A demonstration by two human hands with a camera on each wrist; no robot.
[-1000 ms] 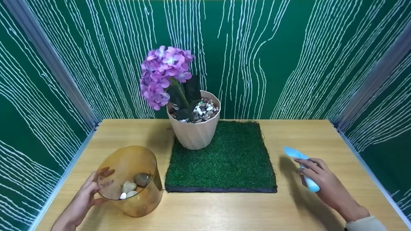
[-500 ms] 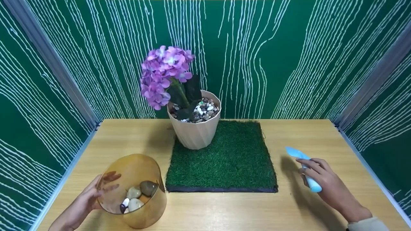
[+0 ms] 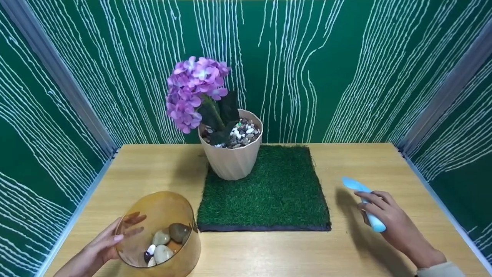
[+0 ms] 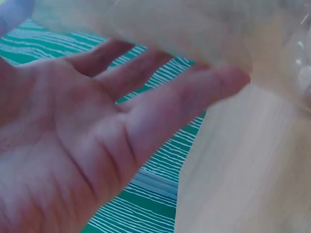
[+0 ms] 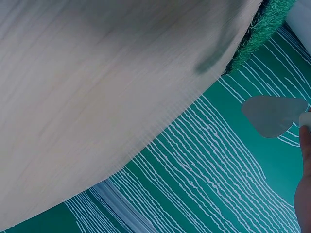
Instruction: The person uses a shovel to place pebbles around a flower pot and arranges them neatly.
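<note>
At front left in the head view my left hand (image 3: 102, 244) holds a see-through amber container (image 3: 182, 250), its thumb at the rim and its fingers along the outer wall. The container leans toward me, and several smooth stones (image 3: 163, 254), pale, brown and dark, lie inside. In the left wrist view, the fingers (image 4: 184, 92) stretch along the container's side (image 4: 184, 29). Off to the right, my right hand (image 3: 396, 227) grips a light blue hand trowel (image 3: 376, 223) above the table. Its broad blade (image 5: 269, 116) shows in the right wrist view, with the handle mostly out of that view.
A green artificial grass mat (image 3: 269, 200) lies in the middle of the wooden table (image 3: 284, 252). On its back left part stands a pale pink flowerpot (image 3: 230, 163) filled with small pebbles, holding a purple flower (image 3: 196, 90). Green walls with white lines surround the table.
My left hand has brought the amber container toward me and tipped it, so more of the stones show; its thumb has come up to the rim. My right hand and the trowel have barely moved.
</note>
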